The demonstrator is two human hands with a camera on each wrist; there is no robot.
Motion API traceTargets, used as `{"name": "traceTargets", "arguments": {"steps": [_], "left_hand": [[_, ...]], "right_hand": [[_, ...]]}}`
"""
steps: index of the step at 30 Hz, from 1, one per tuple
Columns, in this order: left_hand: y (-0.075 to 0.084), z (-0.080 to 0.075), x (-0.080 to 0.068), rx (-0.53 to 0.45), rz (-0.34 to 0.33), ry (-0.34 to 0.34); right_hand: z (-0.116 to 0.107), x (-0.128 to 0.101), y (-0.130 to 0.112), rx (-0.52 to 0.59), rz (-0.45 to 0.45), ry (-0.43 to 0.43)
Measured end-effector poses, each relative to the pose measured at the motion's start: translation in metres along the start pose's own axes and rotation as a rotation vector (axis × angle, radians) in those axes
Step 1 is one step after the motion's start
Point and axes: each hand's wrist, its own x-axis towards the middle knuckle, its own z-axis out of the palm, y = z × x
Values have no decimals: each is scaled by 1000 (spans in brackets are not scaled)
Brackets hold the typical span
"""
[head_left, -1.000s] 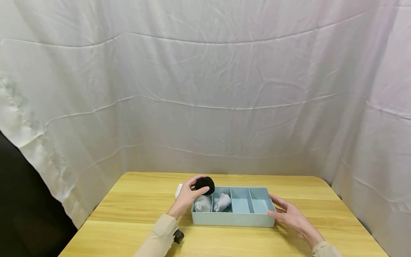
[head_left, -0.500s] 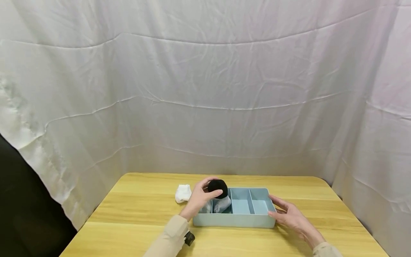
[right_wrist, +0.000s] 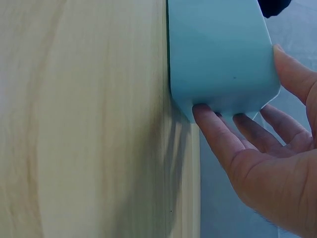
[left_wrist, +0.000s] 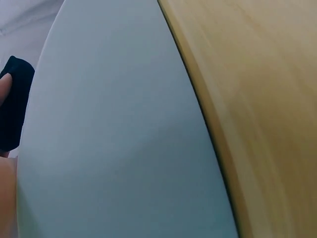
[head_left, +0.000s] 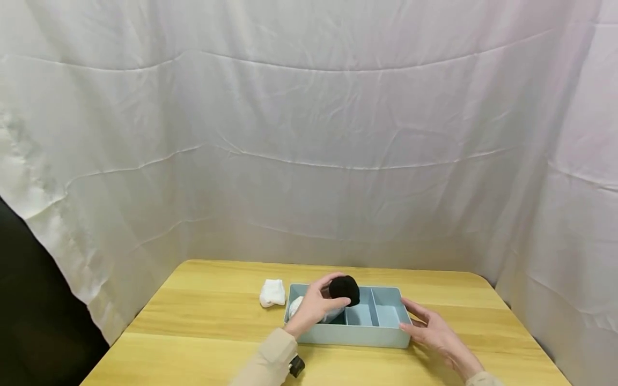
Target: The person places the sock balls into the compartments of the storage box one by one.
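Note:
My left hand (head_left: 316, 306) holds a rolled black sock (head_left: 345, 289) between thumb and fingers, above the middle of a light blue divided box (head_left: 354, 336). Part of that sock also shows at the left edge of the left wrist view. Beneath the hand, the leftmost compartment has a pale grey rolled sock (head_left: 295, 305), mostly hidden. Another grey sock (head_left: 333, 315) lies in the compartment beside it, partly covered. The two compartments on the right look bare. My right hand (right_wrist: 270, 158) holds the box's right end, thumb and fingers spread over its corners.
A white rolled sock (head_left: 272, 292) lies on the wooden table (head_left: 203, 316), left of the box. Pale curtains (head_left: 309, 214) hang behind the table and at both sides. Something black (head_left: 38, 311) stands at the far left.
My left hand has carried the black sock rightward, from over the leftmost compartments to over the middle of the box. The white sock has come into full view. My right hand stays at the box's end.

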Motion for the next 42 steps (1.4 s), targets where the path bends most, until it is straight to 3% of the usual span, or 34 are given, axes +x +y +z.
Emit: {"name": "traceTargets", "arguments": {"steps": [15, 24, 31, 36, 42], "left_hand": [[-9, 7, 1, 151, -58, 4], [-9, 8, -1, 138, -68, 3], [-5, 7, -3, 51, -47, 36], [-2, 0, -3, 18, -14, 54], [-2, -16, -5, 46, 12, 95]], "right_hand": [[1, 1, 2, 3, -4, -5], [0, -1, 1, 1, -7, -18], [0, 0, 0, 0, 3, -16], [0, 1, 0, -14, 4, -16], [0, 0, 0, -18, 5, -16]]}}
